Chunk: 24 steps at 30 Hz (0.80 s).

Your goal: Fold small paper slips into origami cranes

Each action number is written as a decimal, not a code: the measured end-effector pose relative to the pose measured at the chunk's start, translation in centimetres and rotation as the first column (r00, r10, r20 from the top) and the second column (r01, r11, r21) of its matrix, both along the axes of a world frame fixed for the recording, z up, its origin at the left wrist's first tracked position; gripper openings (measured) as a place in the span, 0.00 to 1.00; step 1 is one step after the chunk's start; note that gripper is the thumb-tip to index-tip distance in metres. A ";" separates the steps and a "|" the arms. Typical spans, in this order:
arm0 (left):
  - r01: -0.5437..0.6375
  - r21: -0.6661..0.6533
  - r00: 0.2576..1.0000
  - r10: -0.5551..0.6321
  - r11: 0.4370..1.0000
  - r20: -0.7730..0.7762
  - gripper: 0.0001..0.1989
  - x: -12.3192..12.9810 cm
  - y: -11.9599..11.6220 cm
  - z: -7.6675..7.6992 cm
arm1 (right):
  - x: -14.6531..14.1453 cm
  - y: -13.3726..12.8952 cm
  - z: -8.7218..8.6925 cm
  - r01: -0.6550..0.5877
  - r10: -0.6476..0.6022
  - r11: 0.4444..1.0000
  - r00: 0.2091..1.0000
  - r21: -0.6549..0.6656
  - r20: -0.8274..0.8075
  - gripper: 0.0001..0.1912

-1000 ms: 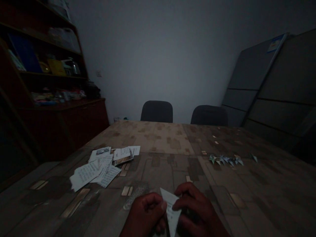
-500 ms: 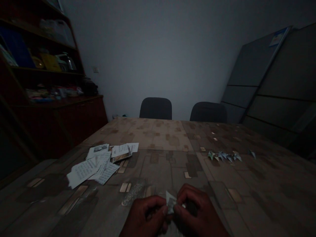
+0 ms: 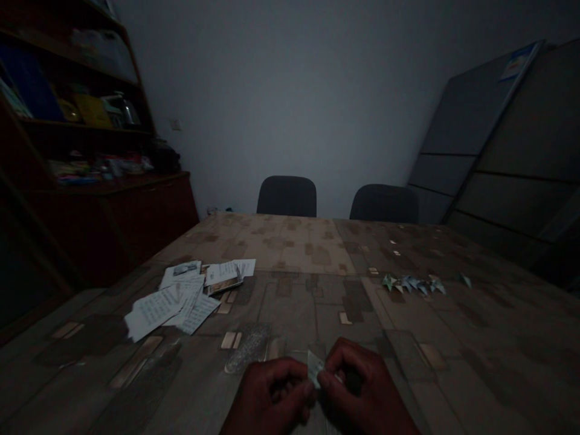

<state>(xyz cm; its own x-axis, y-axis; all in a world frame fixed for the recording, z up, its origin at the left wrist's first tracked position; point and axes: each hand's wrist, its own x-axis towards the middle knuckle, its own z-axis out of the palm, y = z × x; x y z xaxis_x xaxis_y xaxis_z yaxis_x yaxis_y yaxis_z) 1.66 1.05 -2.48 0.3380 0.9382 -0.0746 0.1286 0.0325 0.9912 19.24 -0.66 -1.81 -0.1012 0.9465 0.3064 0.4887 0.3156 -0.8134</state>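
Note:
A small folded piece of paper (image 3: 314,366), pale with a pointed tip facing up, is pinched between my two hands just above the near part of the table. My left hand (image 3: 274,393) grips its left edge with thumb and fingers closed. On the other side, my right hand (image 3: 356,383) pinches the right edge between thumb and forefinger. The fingers cover the paper's lower part, so its full shape is hidden. To the right, a row of small folded paper figures (image 3: 412,284) stands on the table, and one more paper figure (image 3: 465,280) sits apart from them.
Loose printed paper sheets (image 3: 158,308) lie overlapping on the left of the patterned tablecloth (image 3: 290,314). Two dark chairs (image 3: 287,196) stand at the far edge. A wooden cabinet (image 3: 149,211) with filled shelves is at the left; grey panels (image 3: 453,133) lean at the right.
Both hands stay in nearly the same place. The folded paper's tip has shifted slightly to the right and turned a little between the fingers. The view has tilted slightly.

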 end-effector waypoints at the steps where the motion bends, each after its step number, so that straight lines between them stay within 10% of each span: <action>1: -0.001 -0.001 1.000 0.001 1.000 0.015 0.11 0.0 0.0 0.0 | 0.0 0.0 0.0 0.003 -0.003 1.000 1.000 -0.001 0.007 0.08; 24: -0.042 -0.155 0.992 0.059 0.987 0.111 0.09 0.5 -0.1 0.5 | -0.1 -0.1 0.1 -0.005 0.006 0.999 1.000 -0.041 0.023 0.05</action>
<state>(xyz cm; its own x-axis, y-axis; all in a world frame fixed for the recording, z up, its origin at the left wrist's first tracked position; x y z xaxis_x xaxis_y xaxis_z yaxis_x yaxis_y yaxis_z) 2.15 0.98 -1.94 0.3049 0.9351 -0.1806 0.0083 0.1870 0.9823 19.11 -0.80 -1.75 -0.1133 0.9575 0.2651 0.5055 0.2853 -0.8143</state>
